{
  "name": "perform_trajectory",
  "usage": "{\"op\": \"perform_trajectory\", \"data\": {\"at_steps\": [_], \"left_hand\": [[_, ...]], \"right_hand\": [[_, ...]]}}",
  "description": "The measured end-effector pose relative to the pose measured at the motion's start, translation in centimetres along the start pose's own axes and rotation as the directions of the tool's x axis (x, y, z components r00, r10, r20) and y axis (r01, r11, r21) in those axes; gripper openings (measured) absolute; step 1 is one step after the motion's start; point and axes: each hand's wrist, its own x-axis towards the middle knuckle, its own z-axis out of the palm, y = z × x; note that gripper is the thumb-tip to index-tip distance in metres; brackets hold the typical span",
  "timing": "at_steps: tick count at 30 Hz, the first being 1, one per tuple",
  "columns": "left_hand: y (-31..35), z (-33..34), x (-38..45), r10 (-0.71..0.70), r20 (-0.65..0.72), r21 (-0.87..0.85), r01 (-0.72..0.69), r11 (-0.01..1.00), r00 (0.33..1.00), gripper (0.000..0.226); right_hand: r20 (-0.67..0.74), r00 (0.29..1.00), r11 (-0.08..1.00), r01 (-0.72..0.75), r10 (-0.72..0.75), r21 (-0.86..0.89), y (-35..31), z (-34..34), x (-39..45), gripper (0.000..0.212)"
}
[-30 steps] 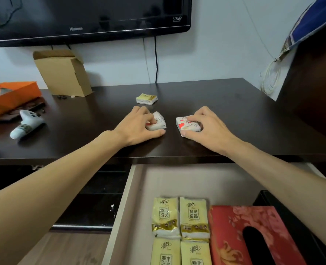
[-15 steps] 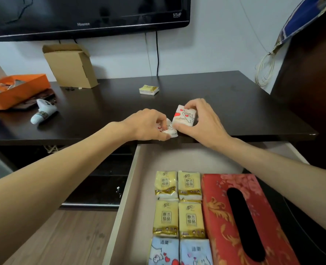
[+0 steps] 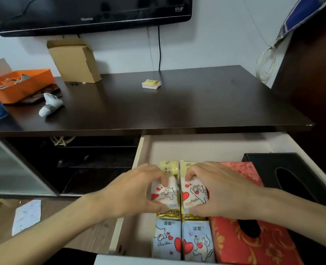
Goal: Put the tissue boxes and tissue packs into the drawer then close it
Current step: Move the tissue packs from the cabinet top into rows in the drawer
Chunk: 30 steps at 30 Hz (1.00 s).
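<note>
— What's nearest you?

— Two blue tissue packs [image 3: 183, 240] at the drawer [image 3: 139, 161] front, red tissue box [image 3: 254, 243] beside them.

— And your grip?

— My left hand [image 3: 133, 194] is clamped on one white cat-print pack [image 3: 166, 194], my right hand [image 3: 223, 190] on another [image 3: 194, 195], over the yellow packs [image 3: 167, 167].

— Farther?

— A black tissue box [image 3: 292, 173]; one yellow pack [image 3: 151, 84] lies on the bench [image 3: 196, 104].
</note>
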Motion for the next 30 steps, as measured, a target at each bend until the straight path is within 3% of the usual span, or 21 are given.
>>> {"op": "perform_trajectory", "data": {"at_steps": [9, 15, 19, 24, 28, 30], "left_hand": [[-0.2, 2.6, 0.2, 0.128, 0.04, 0.013, -0.129, 0.992, 0.991, 0.055], [-0.3, 3.6, 0.0, 0.172, 0.013, 0.082, -0.172, 0.982, 0.985, 0.054], [-0.2, 3.6, 0.0, 0.195, 0.001, 0.115, -0.194, 0.974, 0.981, 0.052], [0.1, 1.0, 0.6, 0.158, -0.157, 0.055, -0.152, 0.987, 0.975, 0.048], [-1.8, -3.6, 4.1, 0.103, -0.375, -0.016, -0.117, 0.993, 0.921, 0.018], [-3.4, -5.6, 6.9, 0.001, -0.451, -0.126, -0.065, 0.99, 0.893, 0.015]], "right_hand": [[0.073, 0.997, 0.997, 0.031, -0.026, -0.067, -0.4, 0.1, 0.1, 0.043], [0.052, 0.997, 0.997, 0.059, -0.057, -0.05, -0.2, 0.3, 0.0, 0.025], [0.037, 0.997, 0.997, 0.066, -0.065, -0.035, 0.0, 0.0, 0.3, 0.023], [-0.148, 0.989, 1.0, 0.022, -0.02, 0.017, 0.6, -2.7, 3.3, 0.017], [-0.386, 0.921, 0.995, -0.011, 0.049, 0.099, 2.8, -5.7, 8.7, 0.009], [-0.43, 0.897, 0.992, -0.068, 0.107, 0.105, 4.5, -6.5, 12.1, 0.01]]}}
